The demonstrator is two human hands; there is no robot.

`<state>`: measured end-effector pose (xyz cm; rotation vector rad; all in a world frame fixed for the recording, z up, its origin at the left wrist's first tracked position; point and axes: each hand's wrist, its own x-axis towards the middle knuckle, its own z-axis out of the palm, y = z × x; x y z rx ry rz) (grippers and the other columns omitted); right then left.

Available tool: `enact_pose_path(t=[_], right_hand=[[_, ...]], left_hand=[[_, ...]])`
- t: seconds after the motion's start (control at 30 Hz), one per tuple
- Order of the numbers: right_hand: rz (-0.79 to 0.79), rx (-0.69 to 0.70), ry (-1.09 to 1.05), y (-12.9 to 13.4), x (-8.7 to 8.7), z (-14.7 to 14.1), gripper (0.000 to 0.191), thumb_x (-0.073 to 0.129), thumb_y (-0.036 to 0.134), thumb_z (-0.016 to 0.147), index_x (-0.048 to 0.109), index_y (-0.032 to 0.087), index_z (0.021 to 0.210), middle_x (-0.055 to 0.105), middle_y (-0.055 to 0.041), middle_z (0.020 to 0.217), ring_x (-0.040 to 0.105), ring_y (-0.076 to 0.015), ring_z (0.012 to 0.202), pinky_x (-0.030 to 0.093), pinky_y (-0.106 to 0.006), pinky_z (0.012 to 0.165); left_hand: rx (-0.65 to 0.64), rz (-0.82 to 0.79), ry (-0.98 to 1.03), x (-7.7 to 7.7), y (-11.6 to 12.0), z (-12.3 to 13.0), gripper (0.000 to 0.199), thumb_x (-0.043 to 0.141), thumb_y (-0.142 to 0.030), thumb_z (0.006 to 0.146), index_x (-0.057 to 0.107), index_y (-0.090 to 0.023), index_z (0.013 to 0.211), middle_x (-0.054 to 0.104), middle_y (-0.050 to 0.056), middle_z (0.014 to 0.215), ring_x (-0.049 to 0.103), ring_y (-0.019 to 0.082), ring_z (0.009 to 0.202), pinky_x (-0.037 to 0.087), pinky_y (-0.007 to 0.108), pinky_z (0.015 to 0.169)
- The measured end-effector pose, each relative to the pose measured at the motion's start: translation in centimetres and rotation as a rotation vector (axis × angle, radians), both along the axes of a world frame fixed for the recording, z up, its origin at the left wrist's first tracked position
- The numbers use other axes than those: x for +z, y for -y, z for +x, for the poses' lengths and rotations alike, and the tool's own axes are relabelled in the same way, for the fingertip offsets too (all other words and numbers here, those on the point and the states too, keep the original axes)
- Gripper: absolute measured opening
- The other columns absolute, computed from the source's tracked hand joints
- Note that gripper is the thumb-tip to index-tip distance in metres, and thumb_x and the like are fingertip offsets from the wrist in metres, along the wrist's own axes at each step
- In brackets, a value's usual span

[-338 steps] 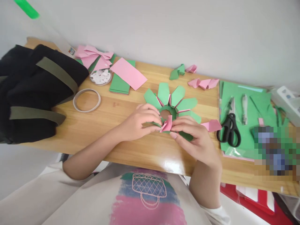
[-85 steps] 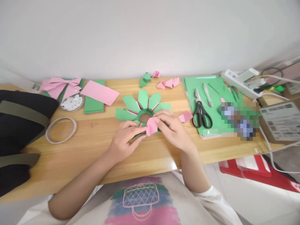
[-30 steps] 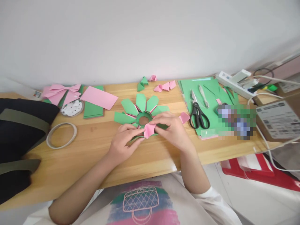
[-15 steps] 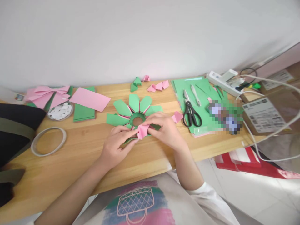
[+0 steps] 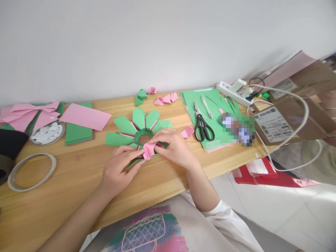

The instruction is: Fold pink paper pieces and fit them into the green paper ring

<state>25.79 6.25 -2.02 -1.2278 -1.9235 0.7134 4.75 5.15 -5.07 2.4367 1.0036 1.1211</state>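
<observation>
Between my two hands is a small folded pink paper piece (image 5: 148,151). My left hand (image 5: 118,167) pinches its left side with thumb and fingers. From the other side my right hand (image 5: 172,147) grips its right edge. Right behind the piece lies a paper flower (image 5: 126,125) with green petals, pink inner folds and a round open centre; my hands cover its near petals. Whether the pink piece touches the flower, I cannot tell. Another folded pink piece (image 5: 187,132) lies just right of my right hand.
Folded pink pieces (image 5: 167,99) and a green one (image 5: 140,97) lie near the wall. Black scissors (image 5: 201,127) and a cutter (image 5: 207,106) rest on green sheets (image 5: 214,122). At left are a tape roll (image 5: 33,172), a pink sheet (image 5: 85,116) and a dish (image 5: 47,133) of white bits.
The view has turned to the right, so the table things appear shifted left. Both hands keep hold of the pink piece in front of the flower.
</observation>
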Motion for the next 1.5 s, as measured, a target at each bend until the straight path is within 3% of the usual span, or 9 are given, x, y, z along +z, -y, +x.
enact_pose_path(t=[0.43, 0.67, 0.77, 0.87, 1.03, 1.2, 1.37, 1.5], right_hand=[[0.127, 0.045, 0.013, -0.4, -0.7, 0.1, 0.017, 0.065, 0.008, 0.081, 0.078, 0.02, 0.082, 0.074, -0.0036, 0.081, 0.065, -0.0167, 0.078, 0.05, -0.031, 0.075], [0.103, -0.009, 0.075, -0.4, -0.4, 0.5, 0.022, 0.063, 0.01, 0.08, 0.075, 0.02, 0.096, 0.074, -0.0058, 0.088, 0.065, -0.0205, 0.085, 0.05, -0.036, 0.08], [0.121, -0.03, 0.063, -0.5, -0.5, 0.6, 0.03, 0.062, 0.015, 0.082, 0.07, 0.022, 0.11, 0.074, -0.0059, 0.091, 0.065, -0.0221, 0.087, 0.051, -0.038, 0.081], [0.17, -0.059, 0.043, -0.7, -0.4, 0.8, 0.028, 0.058, 0.019, 0.084, 0.069, 0.021, 0.11, 0.074, -0.0066, 0.093, 0.065, -0.0237, 0.09, 0.051, -0.041, 0.083], [0.251, -0.019, 0.054, 0.3, -0.1, 1.0, 0.032, 0.05, 0.007, 0.077, 0.07, 0.021, 0.097, 0.072, -0.0069, 0.097, 0.064, -0.0242, 0.095, 0.049, -0.045, 0.087], [0.316, -0.067, 0.149, 2.5, -1.3, -0.1, 0.022, 0.057, 0.017, 0.081, 0.068, 0.023, 0.1, 0.064, -0.0106, 0.117, 0.057, -0.0287, 0.114, 0.045, -0.051, 0.097], [0.332, -0.095, 0.1, 3.7, -2.7, -0.7, 0.015, 0.053, 0.019, 0.09, 0.065, 0.022, 0.097, 0.064, -0.0102, 0.114, 0.057, -0.0262, 0.113, 0.045, -0.048, 0.097], [0.281, -0.003, 0.127, 4.1, -2.2, -0.5, 0.015, 0.051, 0.018, 0.091, 0.065, 0.021, 0.095, 0.064, -0.0104, 0.113, 0.057, -0.0256, 0.111, 0.045, -0.047, 0.097]], left_hand=[[-0.024, 0.033, 0.025, 0.1, -0.2, 0.2, 0.028, 0.066, -0.014, 0.084, 0.064, -0.022, 0.11, 0.071, 0.002, 0.089, 0.063, 0.018, 0.084, 0.052, 0.031, 0.077], [0.106, -0.01, 0.133, -0.4, 0.0, 0.4, 0.051, 0.07, -0.017, 0.082, 0.051, -0.022, 0.129, 0.071, 0.005, 0.101, 0.063, 0.02, 0.095, 0.051, 0.036, 0.088], [0.142, 0.032, 0.138, -0.4, -0.5, 0.3, 0.033, 0.071, -0.021, 0.081, 0.06, -0.02, 0.112, 0.071, 0.007, 0.103, 0.063, 0.02, 0.098, 0.051, 0.037, 0.088], [0.105, 0.071, 0.112, -0.4, -1.2, -0.2, 0.006, 0.068, -0.025, 0.084, 0.066, -0.019, 0.086, 0.073, 0.006, 0.094, 0.063, 0.019, 0.092, 0.051, 0.037, 0.084], [0.096, 0.053, 0.127, -0.3, -1.9, -0.7, 0.011, 0.068, -0.027, 0.085, 0.067, -0.02, 0.076, 0.072, 0.004, 0.077, 0.061, 0.02, 0.084, 0.05, 0.038, 0.078], [0.053, -0.033, 0.168, 0.1, -1.5, -0.6, 0.019, 0.069, -0.031, 0.084, 0.065, -0.02, 0.069, 0.07, 0.003, 0.072, 0.06, 0.019, 0.08, 0.049, 0.035, 0.075], [0.031, -0.136, 0.245, 0.3, -0.9, -0.4, 0.014, 0.072, -0.029, 0.08, 0.067, -0.02, 0.07, 0.066, 0.002, 0.068, 0.061, 0.018, 0.079, 0.05, 0.034, 0.076], [0.027, -0.232, 0.299, 0.4, -0.8, -0.6, 0.011, 0.077, -0.029, 0.075, 0.071, -0.019, 0.074, 0.065, 0.003, 0.073, 0.063, 0.018, 0.081, 0.051, 0.032, 0.075]])
